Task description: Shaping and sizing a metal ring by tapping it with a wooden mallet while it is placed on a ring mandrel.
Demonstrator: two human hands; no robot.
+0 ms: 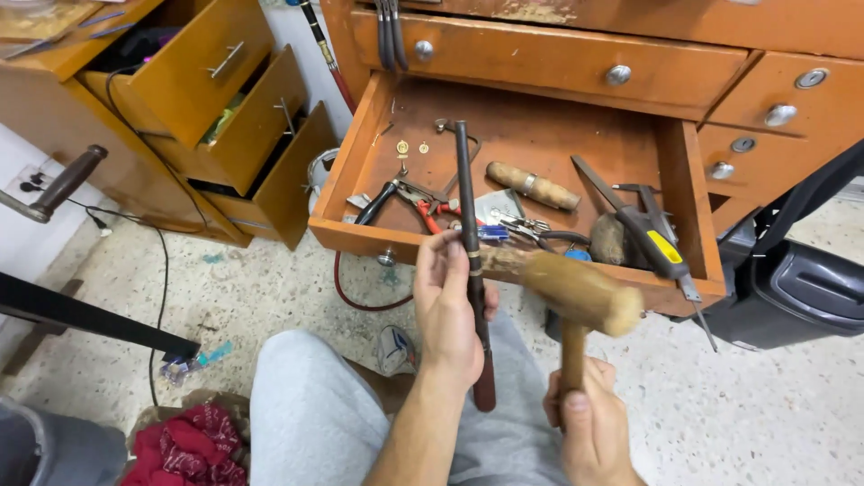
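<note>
Seated at the open drawer (360, 238) of a wooden bench (774, 27), I hold a long dark tapered rod (470, 225) upright in my left hand (447, 315), the grip wrapped fully around its lower part, with a thin ring (472, 262) sitting on the rod just above my fingers. My right hand (589, 423) is closed tight around the handle of a wooden mallet (571, 288), whose head lies crosswise, touching or just beside the rod at the height of the ring. The rod's top points over the drawer, where red-handled pliers (418, 205), a wooden-handled tool (533, 185) and a yellow-marked caliper (661, 243) lie loose. To do this well, I judge, the rod should stay steady and square to the mallet face, the blows light and even, with my fingers kept below the ring
</note>
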